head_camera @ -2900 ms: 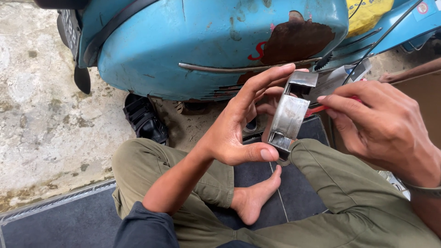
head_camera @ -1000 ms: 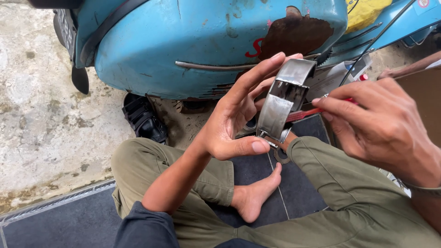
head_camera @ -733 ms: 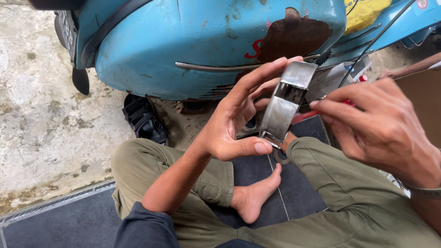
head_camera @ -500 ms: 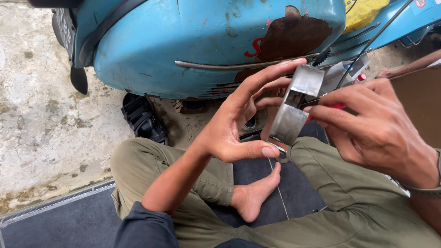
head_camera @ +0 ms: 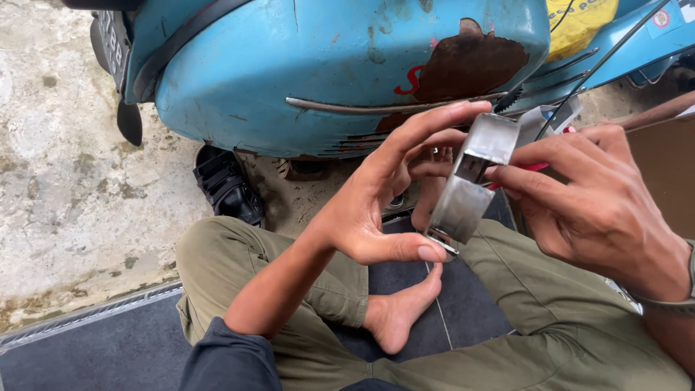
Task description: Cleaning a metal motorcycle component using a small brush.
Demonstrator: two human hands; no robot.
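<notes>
Beside a rusted blue scooter [head_camera: 326, 72] on concrete, the left hand [head_camera: 376, 210] pinches a metal housing [head_camera: 469, 188] between thumb below and forefinger above; the right hand [head_camera: 594, 210] grips its other side.

Soft, even daylight fills the scene, bright without harsh edges. The blue scooter body [head_camera: 347, 72] carries a broad, pale sheen along its upper curve, and beneath it a deep shadow swallows the black sandal [head_camera: 230, 185]. The bent metal part [head_camera: 467, 188] shows a dull glare on its flat face. The concrete floor [head_camera: 65, 181] looks slightly washed out. Focus is sharp throughout, with mild stretching toward the corners.
</notes>
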